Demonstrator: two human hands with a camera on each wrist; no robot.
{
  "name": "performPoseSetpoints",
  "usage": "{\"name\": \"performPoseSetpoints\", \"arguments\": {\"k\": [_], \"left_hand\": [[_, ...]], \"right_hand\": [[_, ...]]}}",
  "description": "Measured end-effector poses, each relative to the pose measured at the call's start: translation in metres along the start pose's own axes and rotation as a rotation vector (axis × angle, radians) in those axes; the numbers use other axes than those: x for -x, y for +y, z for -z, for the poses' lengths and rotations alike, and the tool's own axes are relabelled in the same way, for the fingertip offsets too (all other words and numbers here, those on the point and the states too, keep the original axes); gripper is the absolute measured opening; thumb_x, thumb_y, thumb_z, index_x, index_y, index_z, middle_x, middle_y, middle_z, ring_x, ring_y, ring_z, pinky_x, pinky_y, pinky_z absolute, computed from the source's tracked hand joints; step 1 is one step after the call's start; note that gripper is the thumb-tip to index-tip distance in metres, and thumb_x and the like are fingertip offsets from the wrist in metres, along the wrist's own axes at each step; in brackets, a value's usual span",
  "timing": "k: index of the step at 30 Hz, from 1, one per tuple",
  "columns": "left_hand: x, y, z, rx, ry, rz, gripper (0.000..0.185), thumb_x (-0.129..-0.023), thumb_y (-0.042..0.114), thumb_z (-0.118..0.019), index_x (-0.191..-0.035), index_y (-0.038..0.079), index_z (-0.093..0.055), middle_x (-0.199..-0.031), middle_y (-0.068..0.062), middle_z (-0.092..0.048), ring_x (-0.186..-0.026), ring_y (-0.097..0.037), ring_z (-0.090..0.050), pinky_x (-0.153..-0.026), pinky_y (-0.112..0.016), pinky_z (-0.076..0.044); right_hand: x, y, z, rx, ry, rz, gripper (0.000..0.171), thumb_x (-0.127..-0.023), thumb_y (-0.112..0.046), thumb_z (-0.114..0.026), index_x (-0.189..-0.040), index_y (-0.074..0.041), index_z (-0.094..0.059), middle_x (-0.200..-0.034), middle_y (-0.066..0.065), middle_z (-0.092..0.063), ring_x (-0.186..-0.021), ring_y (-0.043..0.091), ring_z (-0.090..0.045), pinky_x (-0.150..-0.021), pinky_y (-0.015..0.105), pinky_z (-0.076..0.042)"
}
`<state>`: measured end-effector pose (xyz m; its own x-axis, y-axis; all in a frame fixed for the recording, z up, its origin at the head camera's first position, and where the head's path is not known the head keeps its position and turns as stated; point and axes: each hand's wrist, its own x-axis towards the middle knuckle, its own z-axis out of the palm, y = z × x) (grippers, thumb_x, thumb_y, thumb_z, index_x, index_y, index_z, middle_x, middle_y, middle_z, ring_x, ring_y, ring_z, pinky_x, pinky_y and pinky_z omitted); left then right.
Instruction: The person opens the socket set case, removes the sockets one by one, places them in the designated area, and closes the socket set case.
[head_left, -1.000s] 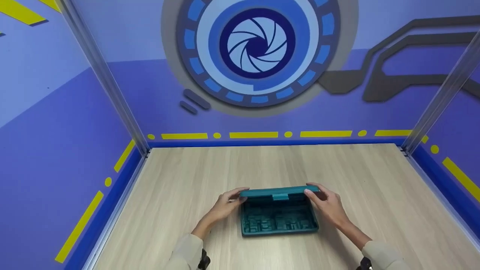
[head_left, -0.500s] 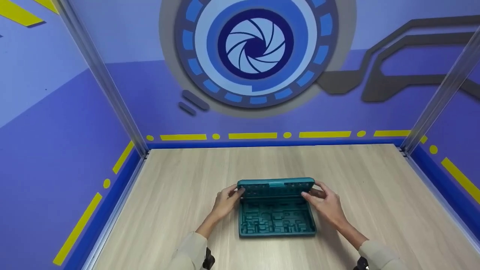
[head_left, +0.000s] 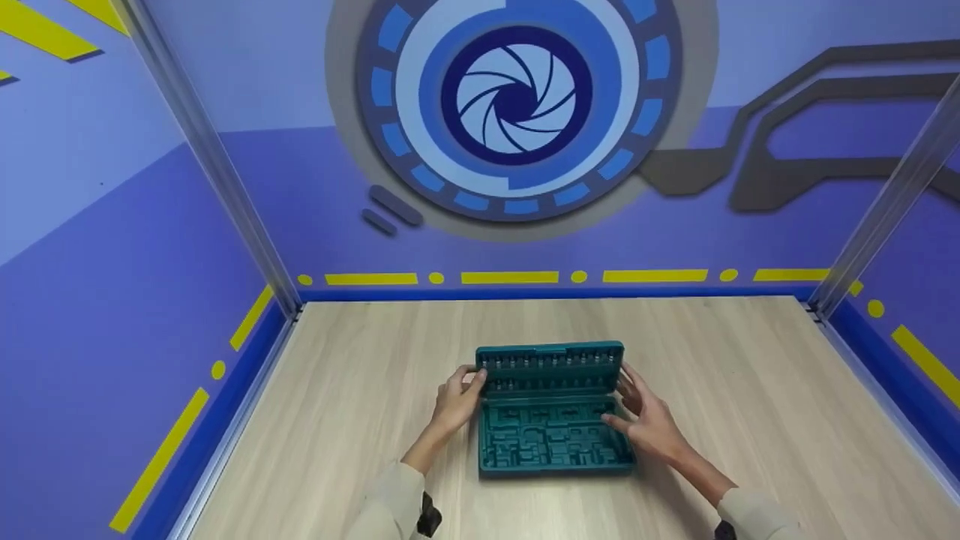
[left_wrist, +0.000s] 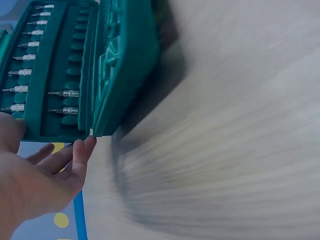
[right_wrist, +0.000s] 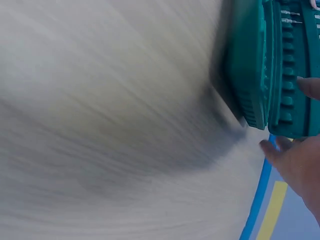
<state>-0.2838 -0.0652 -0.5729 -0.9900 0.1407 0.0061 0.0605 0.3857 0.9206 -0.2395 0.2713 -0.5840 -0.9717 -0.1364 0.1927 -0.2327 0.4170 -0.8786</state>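
Beside the open case [head_left: 553,442], both hands, fingers loose.

Teal case [head_left: 551,420]; pale woodgrain table [head_left: 750,390]

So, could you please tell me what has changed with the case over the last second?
The lid has swung up and back from nearly flat to about upright, showing rows of bits. Left hand stays at its left edge; right hand has dropped toward the base, which has not moved.
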Motion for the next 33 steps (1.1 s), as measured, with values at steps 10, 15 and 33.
{"name": "performPoseSetpoints", "arguments": {"k": [10,15,33], "left_hand": [[0.010,-0.002,-0.001,0.060,-0.195,-0.004,0.102,-0.088,0.020,-0.081,-0.161,-0.004,-0.015,-0.143,-0.028,-0.051,-0.124,-0.037,-0.052,-0.108,-0.055,-0.045],[0.012,-0.006,-0.002,0.034,-0.228,-0.004,0.122,-0.079,0.013,-0.089,-0.164,0.005,-0.002,-0.153,-0.032,-0.036,-0.135,-0.047,-0.046,-0.112,-0.060,-0.042],[0.021,-0.022,0.005,-0.193,-0.334,-0.056,0.147,-0.064,0.019,-0.099,-0.164,0.010,0.009,-0.168,-0.024,-0.015,-0.155,-0.039,-0.019,-0.126,-0.057,-0.020]], "right_hand": [[-0.004,0.003,0.001,0.073,-0.035,-0.041,0.098,-0.087,0.012,-0.069,-0.164,-0.007,-0.012,-0.165,0.025,-0.030,-0.146,0.046,-0.041,-0.116,0.057,-0.037],[-0.007,-0.001,-0.004,0.084,-0.055,-0.081,0.094,-0.088,0.012,-0.067,-0.164,-0.004,-0.012,-0.165,0.029,-0.026,-0.146,0.051,-0.037,-0.117,0.060,-0.035],[-0.012,0.009,-0.009,0.324,-0.149,-0.028,0.077,-0.083,0.008,-0.075,-0.149,0.014,-0.038,-0.167,0.029,-0.014,-0.145,0.050,-0.029,-0.118,0.064,-0.030]]}}
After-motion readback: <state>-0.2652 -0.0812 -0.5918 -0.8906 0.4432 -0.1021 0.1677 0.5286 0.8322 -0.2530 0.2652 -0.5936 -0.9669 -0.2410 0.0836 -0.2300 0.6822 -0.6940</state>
